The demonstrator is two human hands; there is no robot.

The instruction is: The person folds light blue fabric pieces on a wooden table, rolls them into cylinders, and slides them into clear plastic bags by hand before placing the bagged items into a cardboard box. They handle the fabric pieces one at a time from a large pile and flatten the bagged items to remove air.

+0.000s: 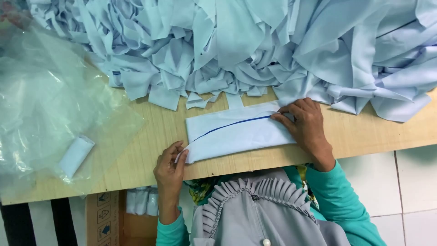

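A folded piece of pale blue cloth [239, 134] lies flat on the wooden table [150, 136], near its front edge and just in front of the person; its long axis runs left to right, tilted a little so that the right end sits farther from the body than the left; a thin dark blue line [232, 124] runs along it in the same direction.

The left hand [169, 166] is at the near left corner of the cloth; its thumb and fingers are closed together in a pinch on that corner, which lifts slightly off the wood. The right hand [307, 127] rests on the far right end; its fingers are bent and held close together, the tips pressing or pinching the upper edge where the blue line ends (whether the thumb is under the fabric I cannot tell). So the cloth lies between the two hands, each at one end of its length, neither nearer than the other.

Behind it, touching its far edge, a large heap of the same pale blue pieces [255, 45] covers the back of the table; to the left lies a clear plastic bag [50, 105] with a small rolled piece [76, 156] inside.
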